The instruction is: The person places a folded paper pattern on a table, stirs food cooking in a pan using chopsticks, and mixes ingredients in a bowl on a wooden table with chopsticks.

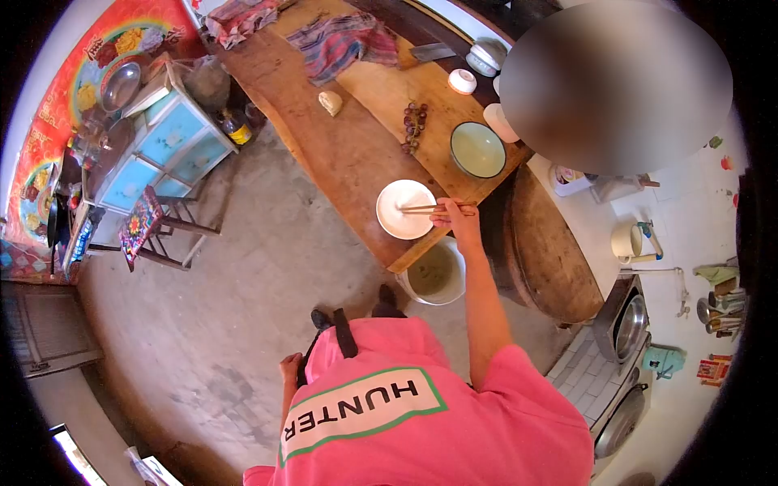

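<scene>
In the head view, my right hand is closed around a pair of chopsticks. Their tips reach into a white bowl at the near corner of the wooden table. Pale contents show in the bowl, but I cannot tell what they are. Beyond my right hand stands a larger pale green bowl with a dark rim. My left hand hangs low beside my pink top, its fingers curled, near a dark strap. Whatever it may hold is hidden.
Below the table corner stands a white bucket with murky liquid. Grapes, a bread piece, striped cloth and a cleaver lie on the table. A round wooden lid is at right, a stool at left.
</scene>
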`<state>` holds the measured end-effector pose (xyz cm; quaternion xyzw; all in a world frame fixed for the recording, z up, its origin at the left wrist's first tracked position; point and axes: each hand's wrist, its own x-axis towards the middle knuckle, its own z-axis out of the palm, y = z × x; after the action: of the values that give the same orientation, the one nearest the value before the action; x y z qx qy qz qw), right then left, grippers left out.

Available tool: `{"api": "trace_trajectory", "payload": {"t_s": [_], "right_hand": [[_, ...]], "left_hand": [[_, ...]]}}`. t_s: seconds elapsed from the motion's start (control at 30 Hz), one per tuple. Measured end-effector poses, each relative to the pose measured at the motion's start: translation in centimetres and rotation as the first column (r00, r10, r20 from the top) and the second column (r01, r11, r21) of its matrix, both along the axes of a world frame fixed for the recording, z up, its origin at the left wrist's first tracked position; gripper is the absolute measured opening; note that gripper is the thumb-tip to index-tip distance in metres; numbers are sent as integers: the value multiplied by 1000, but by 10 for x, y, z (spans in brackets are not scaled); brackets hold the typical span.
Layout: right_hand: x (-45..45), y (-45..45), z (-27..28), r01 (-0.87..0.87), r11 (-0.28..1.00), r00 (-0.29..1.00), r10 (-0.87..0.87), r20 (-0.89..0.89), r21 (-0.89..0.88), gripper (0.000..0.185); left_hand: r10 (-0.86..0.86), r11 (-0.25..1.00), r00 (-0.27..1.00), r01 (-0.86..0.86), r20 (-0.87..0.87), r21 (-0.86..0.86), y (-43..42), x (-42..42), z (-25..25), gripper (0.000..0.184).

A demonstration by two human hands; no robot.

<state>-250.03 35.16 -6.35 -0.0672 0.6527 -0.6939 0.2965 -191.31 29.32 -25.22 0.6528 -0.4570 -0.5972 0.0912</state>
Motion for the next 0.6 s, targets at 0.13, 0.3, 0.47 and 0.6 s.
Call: {"api": "trace_trajectory", "payload": {"t_s": [0.13, 0.3, 0.47, 0.6], "right_hand": [[-16, 19, 6, -7, 994, 998, 14, -64, 107, 24], [-6, 2, 0, 67, 998, 996, -67, -52, 5, 25], [-5, 12, 13, -54, 996, 998, 56, -30, 74, 25], [-20, 18, 8, 81, 996, 995, -78, -66, 49, 23]], "left_hand": [[-75, 996, 993, 78, 86, -31, -1, 14, -29, 27], [-68, 998, 995, 69, 75, -8, -2, 8, -15, 27], [48, 999, 999, -48, 12, 18, 0, 4, -11, 26], [-81, 996, 991, 84, 102, -22, -2, -12, 23, 25]]}}
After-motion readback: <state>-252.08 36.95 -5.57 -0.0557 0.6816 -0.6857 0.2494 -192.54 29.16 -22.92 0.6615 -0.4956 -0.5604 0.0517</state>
